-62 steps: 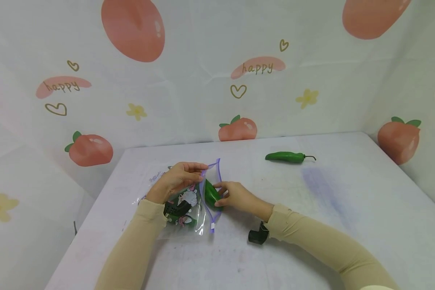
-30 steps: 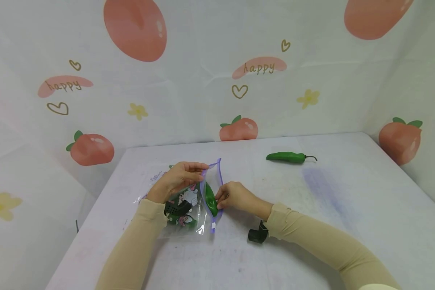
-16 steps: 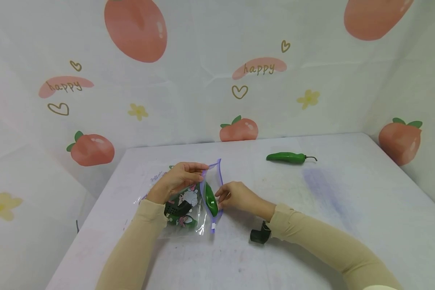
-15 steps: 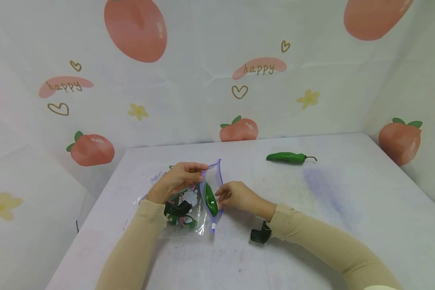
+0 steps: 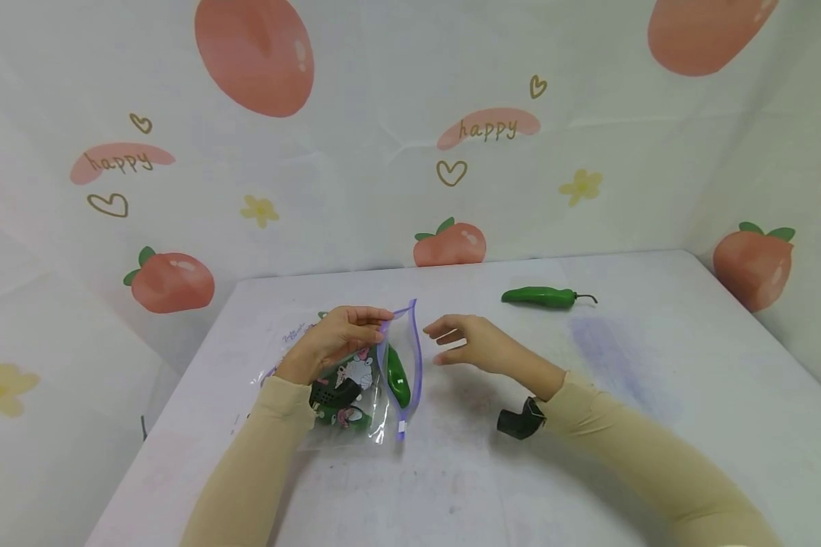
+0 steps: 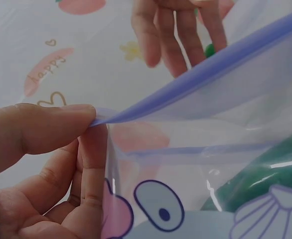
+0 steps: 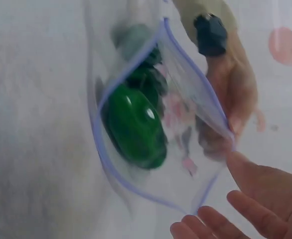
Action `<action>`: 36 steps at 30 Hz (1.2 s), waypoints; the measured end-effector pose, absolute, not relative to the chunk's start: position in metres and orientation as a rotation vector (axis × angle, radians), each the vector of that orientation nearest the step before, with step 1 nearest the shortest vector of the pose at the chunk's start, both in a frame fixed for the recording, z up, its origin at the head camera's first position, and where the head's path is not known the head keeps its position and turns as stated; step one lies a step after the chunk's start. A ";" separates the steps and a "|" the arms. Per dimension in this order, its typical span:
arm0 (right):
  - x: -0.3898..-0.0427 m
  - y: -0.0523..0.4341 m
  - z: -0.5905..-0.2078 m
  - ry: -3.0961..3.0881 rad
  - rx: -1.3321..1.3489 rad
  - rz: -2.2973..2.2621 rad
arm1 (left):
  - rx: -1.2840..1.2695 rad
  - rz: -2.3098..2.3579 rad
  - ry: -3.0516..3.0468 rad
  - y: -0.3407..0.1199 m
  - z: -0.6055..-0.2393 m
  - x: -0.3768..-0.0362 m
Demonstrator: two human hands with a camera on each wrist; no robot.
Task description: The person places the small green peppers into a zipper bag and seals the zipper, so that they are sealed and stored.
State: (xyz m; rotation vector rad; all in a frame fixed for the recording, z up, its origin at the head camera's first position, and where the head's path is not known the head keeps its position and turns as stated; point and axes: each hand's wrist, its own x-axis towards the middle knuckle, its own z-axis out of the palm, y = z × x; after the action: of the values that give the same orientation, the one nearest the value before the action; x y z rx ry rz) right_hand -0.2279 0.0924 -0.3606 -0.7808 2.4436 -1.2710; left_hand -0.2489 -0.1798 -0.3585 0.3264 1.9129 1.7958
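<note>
My left hand (image 5: 331, 340) pinches the purple-edged mouth of a clear zip bag (image 5: 419, 372) with cartoon prints. Thumb and fingers meet on that purple strip (image 6: 186, 82) in the left wrist view. A glossy green pepper (image 5: 397, 377) lies just inside the bag's mouth, which gapes towards the right. Further in are more green things (image 7: 146, 82), partly hidden by the prints and plastic. To the right of the bag, my right hand (image 5: 479, 343) is raised above the table, fingers extended and apart, holding nothing.
A long green chili pepper (image 5: 539, 297) with a thin curved stem lies at the back right of the white table (image 5: 520, 494). A patterned cloth (image 5: 356, 152) hangs behind the table. Dark wrist cameras (image 5: 520, 420) sit under my wrists.
The green pepper has slid from my right fingers into the bag's mouth. My right hand has let go and moved up and right, away from it. My left hand has stayed on the bag.
</note>
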 end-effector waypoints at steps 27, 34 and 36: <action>-0.271 0.196 -0.365 2.648 -0.700 -1.374 | 0.345 1.804 1.877 -0.178 -0.358 -0.251; -0.280 0.212 -0.375 2.766 -0.580 -1.254 | 0.326 1.810 1.883 -0.179 -0.358 -0.251; -0.283 0.215 -0.379 2.778 -0.549 -1.229 | 0.329 1.805 1.889 -0.179 -0.359 -0.250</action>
State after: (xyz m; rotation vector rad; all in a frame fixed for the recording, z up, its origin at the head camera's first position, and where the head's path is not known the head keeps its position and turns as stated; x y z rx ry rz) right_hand -0.2830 0.2153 -0.3786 -0.5485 2.7782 -1.2285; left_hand -0.2505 -0.1789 -0.3587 0.3289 1.8890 1.8050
